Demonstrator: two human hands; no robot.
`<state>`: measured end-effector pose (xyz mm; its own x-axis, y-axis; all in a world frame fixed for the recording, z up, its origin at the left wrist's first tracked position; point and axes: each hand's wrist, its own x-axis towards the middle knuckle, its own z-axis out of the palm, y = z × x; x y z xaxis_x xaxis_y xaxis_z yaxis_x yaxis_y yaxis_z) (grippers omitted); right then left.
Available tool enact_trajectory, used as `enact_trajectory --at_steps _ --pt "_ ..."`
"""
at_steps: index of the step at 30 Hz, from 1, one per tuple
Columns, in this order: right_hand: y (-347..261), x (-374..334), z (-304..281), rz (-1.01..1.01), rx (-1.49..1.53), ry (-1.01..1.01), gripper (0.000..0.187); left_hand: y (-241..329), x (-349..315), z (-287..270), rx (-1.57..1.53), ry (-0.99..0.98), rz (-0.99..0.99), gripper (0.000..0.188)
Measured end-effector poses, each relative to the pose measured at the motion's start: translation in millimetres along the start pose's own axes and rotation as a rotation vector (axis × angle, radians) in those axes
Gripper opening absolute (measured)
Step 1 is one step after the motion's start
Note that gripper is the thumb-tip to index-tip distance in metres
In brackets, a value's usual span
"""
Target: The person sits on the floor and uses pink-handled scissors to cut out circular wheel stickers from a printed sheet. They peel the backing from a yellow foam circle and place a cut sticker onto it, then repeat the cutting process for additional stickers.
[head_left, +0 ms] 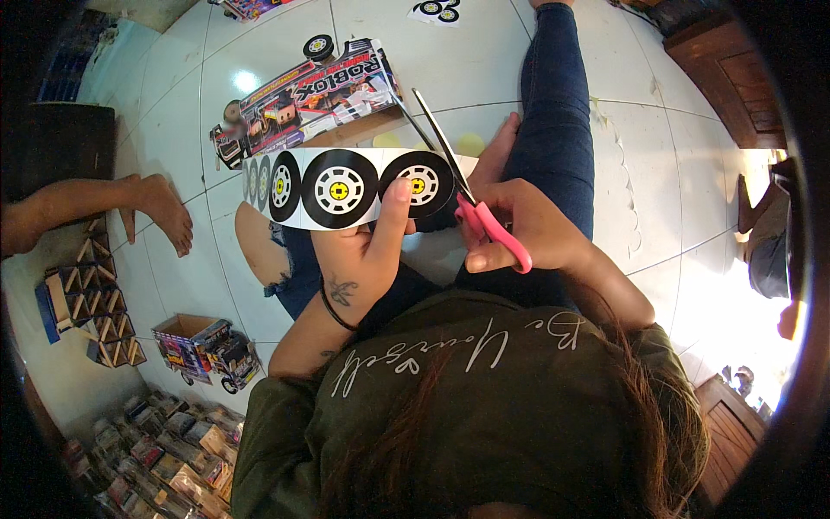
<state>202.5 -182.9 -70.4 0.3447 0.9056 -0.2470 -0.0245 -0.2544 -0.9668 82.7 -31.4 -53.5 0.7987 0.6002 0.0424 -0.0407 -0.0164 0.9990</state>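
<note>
The left hand (367, 251) has its grip clenched on a paper strip (346, 186) printed with black wheels, thumb pressed on the strip's face near the rightmost wheel. The strip is held up over the person's lap, above the white tiled floor (484, 52). The right hand (527, 229) grasps pink-handled scissors (458, 186), blades parted at the strip's right end, beside that wheel. Beyond the strip, a colourful cardboard toy truck (307, 99) lies on the floor. A smaller truck (207, 350) stands at lower left, near another person's bare foot (164, 212).
</note>
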Motion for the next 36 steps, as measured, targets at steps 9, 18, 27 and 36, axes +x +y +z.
enact_trajectory --at_steps 9,18,27,36 --pt "-1.1 -0.8 0.5 0.004 0.029 -0.022 0.045 4.4 -0.8 -4.7 -0.016 -0.043 -0.043 0.016" --pt "-2.6 -2.0 -3.5 0.007 0.023 -0.041 0.045 10.2 -0.1 -7.6 0.003 -0.088 -0.027 0.015" --pt "-6.7 -3.4 -13.0 0.071 -0.039 -0.112 0.044 13.2 1.6 -11.4 0.022 -0.129 -0.052 0.014" --pt "-10.6 -2.6 -14.2 0.083 -0.035 -0.118 0.043 15.0 4.7 -13.2 0.028 -0.173 -0.078 0.014"
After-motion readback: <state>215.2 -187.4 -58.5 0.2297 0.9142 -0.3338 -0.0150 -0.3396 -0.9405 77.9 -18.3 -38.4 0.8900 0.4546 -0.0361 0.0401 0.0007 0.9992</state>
